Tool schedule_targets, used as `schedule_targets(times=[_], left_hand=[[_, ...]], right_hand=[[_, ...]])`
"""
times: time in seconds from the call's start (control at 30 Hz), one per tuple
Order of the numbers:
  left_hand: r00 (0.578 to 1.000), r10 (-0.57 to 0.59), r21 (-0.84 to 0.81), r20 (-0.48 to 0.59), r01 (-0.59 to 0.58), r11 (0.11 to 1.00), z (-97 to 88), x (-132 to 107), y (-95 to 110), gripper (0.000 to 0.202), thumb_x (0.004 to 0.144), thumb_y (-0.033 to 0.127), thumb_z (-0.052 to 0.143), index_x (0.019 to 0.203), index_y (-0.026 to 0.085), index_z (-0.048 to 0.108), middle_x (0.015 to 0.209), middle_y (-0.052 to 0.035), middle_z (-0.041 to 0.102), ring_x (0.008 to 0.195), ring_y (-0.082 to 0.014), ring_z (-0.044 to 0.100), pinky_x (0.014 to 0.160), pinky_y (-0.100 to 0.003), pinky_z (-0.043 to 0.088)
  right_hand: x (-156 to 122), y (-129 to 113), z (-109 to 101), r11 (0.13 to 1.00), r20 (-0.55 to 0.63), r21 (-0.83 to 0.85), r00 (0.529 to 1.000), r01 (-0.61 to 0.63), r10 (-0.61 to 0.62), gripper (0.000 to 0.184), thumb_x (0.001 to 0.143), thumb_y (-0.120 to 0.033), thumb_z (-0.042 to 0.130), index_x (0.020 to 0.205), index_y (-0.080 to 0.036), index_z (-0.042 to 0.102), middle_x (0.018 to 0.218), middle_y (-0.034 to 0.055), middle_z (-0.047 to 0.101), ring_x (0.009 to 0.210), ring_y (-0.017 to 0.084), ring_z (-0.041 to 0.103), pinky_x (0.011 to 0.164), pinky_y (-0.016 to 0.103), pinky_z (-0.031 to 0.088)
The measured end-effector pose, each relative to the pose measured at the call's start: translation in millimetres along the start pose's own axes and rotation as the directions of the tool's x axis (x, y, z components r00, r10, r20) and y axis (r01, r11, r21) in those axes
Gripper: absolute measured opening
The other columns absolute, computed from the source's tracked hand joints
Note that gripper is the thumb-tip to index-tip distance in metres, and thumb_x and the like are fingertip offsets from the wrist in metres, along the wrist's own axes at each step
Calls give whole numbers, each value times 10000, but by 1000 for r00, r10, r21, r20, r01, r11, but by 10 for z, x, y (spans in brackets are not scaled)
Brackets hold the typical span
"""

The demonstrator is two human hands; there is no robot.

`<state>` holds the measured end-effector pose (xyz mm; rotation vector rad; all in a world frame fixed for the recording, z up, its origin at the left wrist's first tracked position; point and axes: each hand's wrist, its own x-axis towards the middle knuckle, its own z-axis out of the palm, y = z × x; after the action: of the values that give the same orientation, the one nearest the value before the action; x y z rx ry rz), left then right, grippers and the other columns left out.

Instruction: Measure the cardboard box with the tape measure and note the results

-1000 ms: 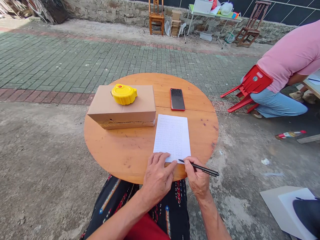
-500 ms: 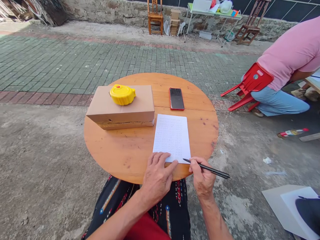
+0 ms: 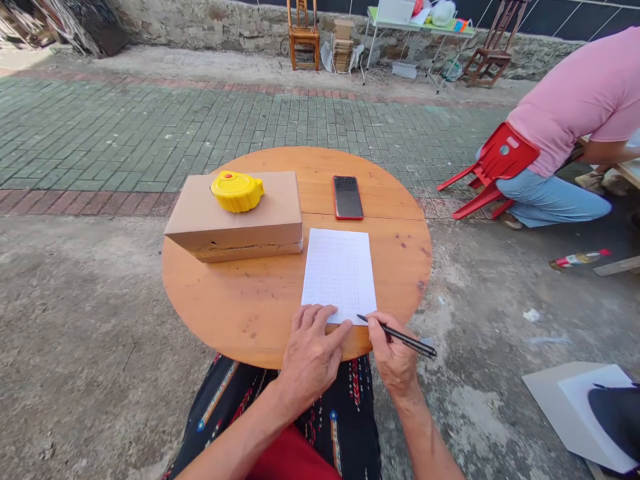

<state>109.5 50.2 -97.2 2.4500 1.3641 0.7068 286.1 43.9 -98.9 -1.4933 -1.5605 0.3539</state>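
A white sheet of paper (image 3: pixel 337 270) covered in rows of small handwriting lies on the round wooden table (image 3: pixel 250 300). My left hand (image 3: pixel 314 343) rests flat across its lower left edge, fingers stretched out and thumb pointing right. In my right hand (image 3: pixel 395 360) a black pen (image 3: pixel 407 341) is pinched, its tip at the paper's lower right part. Whether the tip touches the sheet I cannot tell. Beyond the paper lies a black-screened phone (image 3: pixel 347 198) with a red edge.
A cardboard box (image 3: pixel 235 223) stands on the table's left side with a yellow tape measure (image 3: pixel 237 192) on top. To the right a person in a pink shirt (image 3: pixel 575 100) sits on a red plastic chair (image 3: pixel 510 153). A bottle (image 3: pixel 580 259) lies on the ground.
My right hand and the pen have moved left along the paper's lower edge. My left hand stays on the sheet. The whole view has shifted slightly.
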Motion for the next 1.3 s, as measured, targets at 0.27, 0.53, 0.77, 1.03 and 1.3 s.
schedule_targets(times=[0.27,0.53,0.77,1.03,1.3], left_hand=[[1000,-6,-16,3,6,1000,-1,4,3,402,849,106,579,1204,269,674,1249,-99,570,1155,-298,465,1039,-533,396],[1000,-14,-27,15,15,1000,-6,6,1,400,864,100,562,1211,268,669,1258,-98,562,1164,-299,456,1040,-544,393],[1000,-9,-37,8,10,999,-8,11,3,363,882,124,573,1201,266,675,1256,-101,565,1159,-295,457,1033,-534,408],[1000,3,-29,-13,-3,1000,-13,8,4,364,873,110,565,1187,255,678,1241,-103,574,1151,-297,467,1025,-538,406],[1000,6,-23,-8,-6,1000,-5,8,-2,381,862,99,564,1190,257,677,1243,-104,570,1155,-299,464,1030,-537,404]], right_hand=[[16,-12,1,999,36,33,999,-16,15,162,947,-216,538,825,-202,643,712,-18,673,609,120,617,604,215,480],[26,-14,-7,999,32,19,998,-50,49,178,941,-258,541,822,-211,664,718,-5,691,610,142,621,606,248,487],[-87,124,14,954,-56,186,966,-237,251,225,950,-345,551,819,-201,664,575,-43,560,515,129,527,531,245,448],[-102,150,-1,975,-31,93,978,-203,207,207,957,-340,550,863,-212,683,620,-31,596,566,143,563,596,265,468],[-27,72,-13,995,-14,11,995,-100,100,194,957,-300,531,853,-211,669,714,-5,675,610,145,605,613,258,490]])
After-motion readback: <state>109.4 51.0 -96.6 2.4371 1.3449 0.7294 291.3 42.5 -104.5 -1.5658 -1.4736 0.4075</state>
